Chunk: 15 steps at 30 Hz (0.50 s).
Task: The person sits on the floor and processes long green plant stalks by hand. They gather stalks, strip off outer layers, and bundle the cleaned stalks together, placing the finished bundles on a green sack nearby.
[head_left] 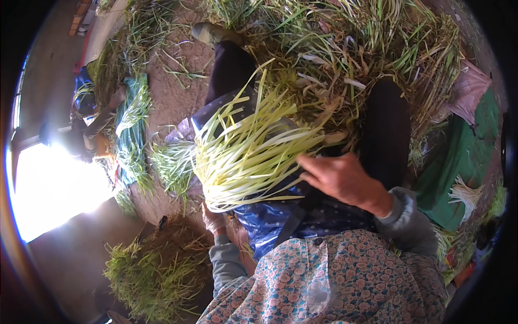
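Note:
A thick bunch of pale yellow-green chives [247, 158], with long flat leaves, lies fanned out above my lap. My left hand [214, 218] grips its gathered white end at the lower left, and the leaves partly hide the fingers. At the leaf tips on the right is my right hand [342, 178], its thumb and forefinger beside the outer leaves. Whether those fingers pinch a leaf cannot be made out. Beneath the bunch, a blue polka-dot waterproof apron [263, 227] covers my lap.
Loose green leaves and dry straw [323, 81] are heaped between and beyond my legs. Smaller chives [174, 162] lie left of the bunch. A green heap [158, 275] sits at lower left. Another person [91, 129] works by a teal sheet [131, 162]. A green cloth [453, 174] lies right.

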{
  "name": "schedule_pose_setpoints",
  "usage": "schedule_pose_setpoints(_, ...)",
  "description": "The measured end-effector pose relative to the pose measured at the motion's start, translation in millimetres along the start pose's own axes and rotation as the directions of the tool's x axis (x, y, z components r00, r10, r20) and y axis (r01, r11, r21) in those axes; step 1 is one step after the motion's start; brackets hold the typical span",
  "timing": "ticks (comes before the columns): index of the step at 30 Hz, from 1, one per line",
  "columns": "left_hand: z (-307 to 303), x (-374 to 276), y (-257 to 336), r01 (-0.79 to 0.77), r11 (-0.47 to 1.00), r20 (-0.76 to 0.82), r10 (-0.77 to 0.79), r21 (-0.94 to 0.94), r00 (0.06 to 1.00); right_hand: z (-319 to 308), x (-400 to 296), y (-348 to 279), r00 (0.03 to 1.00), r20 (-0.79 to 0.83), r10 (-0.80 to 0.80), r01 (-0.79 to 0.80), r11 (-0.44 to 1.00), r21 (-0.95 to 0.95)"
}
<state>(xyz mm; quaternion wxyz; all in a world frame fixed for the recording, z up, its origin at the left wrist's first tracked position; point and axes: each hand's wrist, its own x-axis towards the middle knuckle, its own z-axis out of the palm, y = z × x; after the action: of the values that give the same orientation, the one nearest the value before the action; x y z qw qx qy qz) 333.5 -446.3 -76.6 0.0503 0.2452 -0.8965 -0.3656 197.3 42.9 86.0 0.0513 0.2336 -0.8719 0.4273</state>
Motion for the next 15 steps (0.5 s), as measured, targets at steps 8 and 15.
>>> schedule_pose_setpoints(8, 0.9, 8.3, -23.6, 0.010, 0.991, -0.002, -0.009, 0.134, 1.000, 23.6, -2.9, 38.1, 0.741, 0.046, 0.670, -0.424, 0.413, 0.806)
schedule_pose_setpoints(15, -6.8, 10.1, -23.1, 0.121, 0.988, 0.027, -0.124, 0.099, 0.992, -13.3, 56.1, 4.6, 0.906, -0.017, 0.424, -0.326, 0.720, 0.612)
